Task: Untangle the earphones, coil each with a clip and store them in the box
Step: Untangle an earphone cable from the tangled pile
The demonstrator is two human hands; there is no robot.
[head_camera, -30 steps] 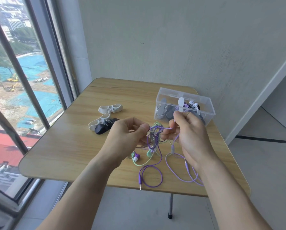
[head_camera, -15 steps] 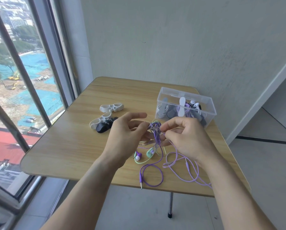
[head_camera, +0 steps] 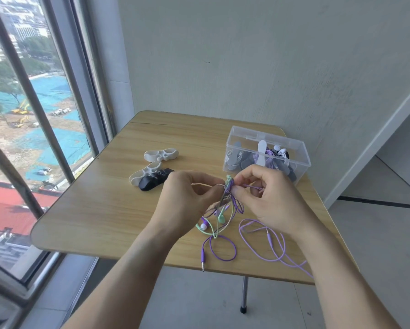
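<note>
A knot of tangled earphones (head_camera: 228, 189), purple, lilac and mint green, is held just above the wooden table (head_camera: 99, 210). My left hand (head_camera: 187, 200) pinches the knot from the left. My right hand (head_camera: 268, 198) pinches it from the right, with a thin lilac strand running under its fingers. Loose cable hangs down: a dark purple loop with a jack plug (head_camera: 202, 258), a lilac loop (head_camera: 265, 241) and mint earbuds (head_camera: 221, 218). The clear plastic box (head_camera: 232, 143) at the back right holds several coiled earphones with clips.
Three spare cable clips lie left of my hands: a white one (head_camera: 161, 155), another white one (head_camera: 145, 173) and a black one (head_camera: 155, 182). A window with metal bars (head_camera: 32, 100) borders the table's left side. The wall stands close behind.
My hands have drawn closer together at the knot. My right hand came down from near the box and now pinches the tangle; the lilac loop lies looser on the table.
</note>
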